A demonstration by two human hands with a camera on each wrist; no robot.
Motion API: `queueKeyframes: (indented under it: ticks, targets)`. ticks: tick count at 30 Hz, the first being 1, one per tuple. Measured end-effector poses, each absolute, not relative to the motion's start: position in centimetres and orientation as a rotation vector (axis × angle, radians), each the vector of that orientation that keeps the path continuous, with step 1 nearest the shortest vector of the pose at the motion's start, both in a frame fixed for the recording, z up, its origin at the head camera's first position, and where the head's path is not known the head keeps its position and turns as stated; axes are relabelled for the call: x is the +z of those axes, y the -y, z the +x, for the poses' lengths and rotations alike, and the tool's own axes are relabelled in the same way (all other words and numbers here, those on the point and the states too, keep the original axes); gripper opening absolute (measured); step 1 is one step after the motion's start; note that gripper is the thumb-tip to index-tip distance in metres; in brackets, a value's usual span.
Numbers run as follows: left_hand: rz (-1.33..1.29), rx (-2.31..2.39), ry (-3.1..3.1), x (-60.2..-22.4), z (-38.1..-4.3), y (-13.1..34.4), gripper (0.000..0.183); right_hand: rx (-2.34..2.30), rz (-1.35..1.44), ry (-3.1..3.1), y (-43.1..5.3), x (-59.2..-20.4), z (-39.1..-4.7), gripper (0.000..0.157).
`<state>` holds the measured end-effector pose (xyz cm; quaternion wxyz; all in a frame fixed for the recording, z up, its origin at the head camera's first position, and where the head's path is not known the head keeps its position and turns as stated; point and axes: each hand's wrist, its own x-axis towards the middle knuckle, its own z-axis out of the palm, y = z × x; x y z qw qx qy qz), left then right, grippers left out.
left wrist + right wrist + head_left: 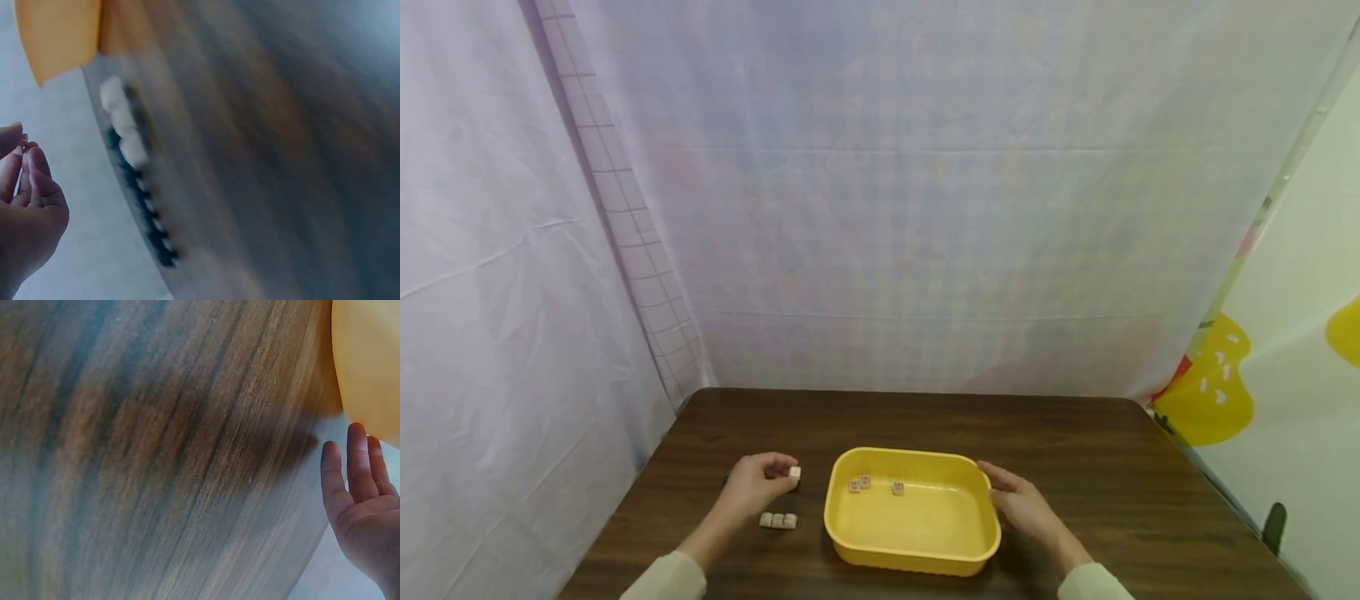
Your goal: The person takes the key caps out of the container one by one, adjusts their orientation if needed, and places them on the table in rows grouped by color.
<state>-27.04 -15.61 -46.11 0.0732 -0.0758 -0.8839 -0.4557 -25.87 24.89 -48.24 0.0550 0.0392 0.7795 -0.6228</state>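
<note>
My left hand (752, 483) pinches a small whitish block (794, 472) between thumb and fingertips, above the table just left of a yellow plastic basin (917, 560). In the left wrist view the fingers (40, 187) mostly hide that block. Closer to me, three cream blocks (778, 521) stand in a touching row. Inside the basin, toward its back left, lie three small blocks (898, 488) with dark markings on top. My right hand (1026, 508) rests against the basin's right side; the right wrist view shows its fingers (357, 459) extended at the outer wall.
A line of several small dark pieces (147, 215) runs beside the cream blocks in the left wrist view, blurred; my left hand mostly covers that spot in the head view. The dark wood-grain table (917, 421) ends at hanging pale curtains (925, 233) behind and at the sides.
</note>
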Motion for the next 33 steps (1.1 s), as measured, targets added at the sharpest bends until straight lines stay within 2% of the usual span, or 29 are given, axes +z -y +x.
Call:
queueKeyframes:
  ticks: [13,33]
  targets:
    - [-0.258,-1.266,2.779,-48.6,-25.8,21.6,0.021,-1.835,0.113,-2.413,-24.8,-48.0,-25.9,0.048]
    - [-0.422,-1.389,2.842,-50.3,-26.0,22.3,0.017,-1.828,0.109,-2.425,-25.0,-48.0,-25.8,0.049]
